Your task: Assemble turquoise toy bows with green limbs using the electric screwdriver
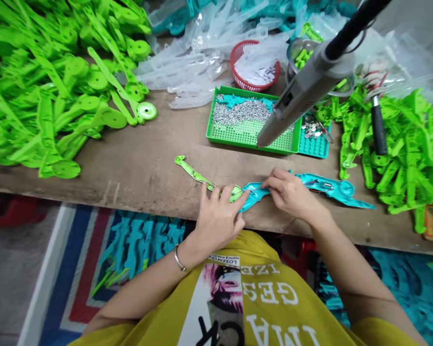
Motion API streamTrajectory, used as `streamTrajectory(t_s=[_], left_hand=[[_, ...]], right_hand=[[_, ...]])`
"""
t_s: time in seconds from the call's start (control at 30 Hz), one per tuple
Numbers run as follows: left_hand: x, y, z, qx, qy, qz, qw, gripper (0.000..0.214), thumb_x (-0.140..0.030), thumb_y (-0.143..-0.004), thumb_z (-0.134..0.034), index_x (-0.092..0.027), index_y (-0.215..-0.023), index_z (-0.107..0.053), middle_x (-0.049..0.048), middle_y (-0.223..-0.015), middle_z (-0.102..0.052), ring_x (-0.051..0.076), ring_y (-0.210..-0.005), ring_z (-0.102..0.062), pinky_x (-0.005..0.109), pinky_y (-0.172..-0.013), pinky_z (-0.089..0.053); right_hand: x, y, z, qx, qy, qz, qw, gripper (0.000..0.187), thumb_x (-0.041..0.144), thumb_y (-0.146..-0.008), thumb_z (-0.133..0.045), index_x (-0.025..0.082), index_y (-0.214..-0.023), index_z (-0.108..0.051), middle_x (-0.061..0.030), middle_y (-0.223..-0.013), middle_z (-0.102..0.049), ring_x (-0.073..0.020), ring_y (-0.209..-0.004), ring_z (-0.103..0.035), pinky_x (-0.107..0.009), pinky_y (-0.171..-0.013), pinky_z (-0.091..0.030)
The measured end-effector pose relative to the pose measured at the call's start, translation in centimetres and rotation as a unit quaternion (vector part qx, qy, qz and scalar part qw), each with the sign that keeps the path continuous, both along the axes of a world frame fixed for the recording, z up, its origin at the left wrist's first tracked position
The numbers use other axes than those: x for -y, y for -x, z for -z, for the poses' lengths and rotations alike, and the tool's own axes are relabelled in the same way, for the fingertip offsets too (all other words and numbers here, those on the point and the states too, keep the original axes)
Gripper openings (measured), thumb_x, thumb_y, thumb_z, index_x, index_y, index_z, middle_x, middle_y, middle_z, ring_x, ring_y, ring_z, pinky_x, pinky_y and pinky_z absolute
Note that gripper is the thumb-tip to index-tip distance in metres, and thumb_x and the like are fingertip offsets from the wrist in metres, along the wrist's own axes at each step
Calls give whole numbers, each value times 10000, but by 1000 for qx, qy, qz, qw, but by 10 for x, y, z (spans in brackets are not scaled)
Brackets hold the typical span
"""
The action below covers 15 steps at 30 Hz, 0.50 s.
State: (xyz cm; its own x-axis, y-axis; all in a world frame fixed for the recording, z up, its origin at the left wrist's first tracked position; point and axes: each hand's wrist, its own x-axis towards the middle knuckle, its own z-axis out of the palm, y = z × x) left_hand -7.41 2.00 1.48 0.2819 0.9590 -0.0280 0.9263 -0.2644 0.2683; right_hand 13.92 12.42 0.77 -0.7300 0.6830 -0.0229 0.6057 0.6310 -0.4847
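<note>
Head view, nearest first: a mustard T-shirt with printed lettering lies below both hands, and a silver bangle circles the left wrist. Beyond the table edge, to the lower left of the left hand, hang or lie several blue parts. On the brown table, the left hand lies palm down with its fingers spread, their tips over the round end of a slim lime-green piece where it meets a blue piece. The lime-green piece reaches out past the left fingertips to the left; the blue piece runs between the hands, under the right fingers and on to the right of the right hand. The right hand has its fingers bent and drawn together at the blue piece's upper edge; whether they pinch anything, I cannot tell. Ahead of the right hand sits a green tray of small metal parts, with a teal tray just beside it and a grey tool slanting above. A lime-green heap lies right of the right hand, a larger green pile far ahead and left of the left. Farthest off are a red basket and clear plastic pieces.
</note>
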Motion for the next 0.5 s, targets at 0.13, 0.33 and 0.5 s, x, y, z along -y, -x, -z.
streamTrajectory(t_s=[0.13,0.33,0.5], left_hand=[[-1,0,-2,-1,6,0,1000,562,-269,-845,-607,-283,-1407,-586,143,-1284,-582,350,-1128,-541,717,-1132,-263],[-1,0,-4,2,12,-2,1000,563,-267,-853,-599,-290,-1415,-580,144,-1299,-578,355,-1147,-537,721,-1138,-249],[-1,1,-3,0,15,-1,1000,574,-266,-853,-596,-291,-1426,-568,142,-1297,-580,356,-1153,-535,718,-1142,-241]], right_hand=[[3,-13,6,-30,-5,66,997,199,53,-887,-487,157,-910,-655,-68,-858,-597,-201,-795,-582,-319,-739,-456],[9,-15,18,-56,-54,93,993,162,57,-887,-495,167,-900,-614,-70,-845,-612,-207,-779,-576,-318,-730,-449],[12,-14,22,-50,-90,92,990,179,56,-879,-495,176,-871,-628,-58,-807,-580,-198,-752,-559,-305,-721,-446]])
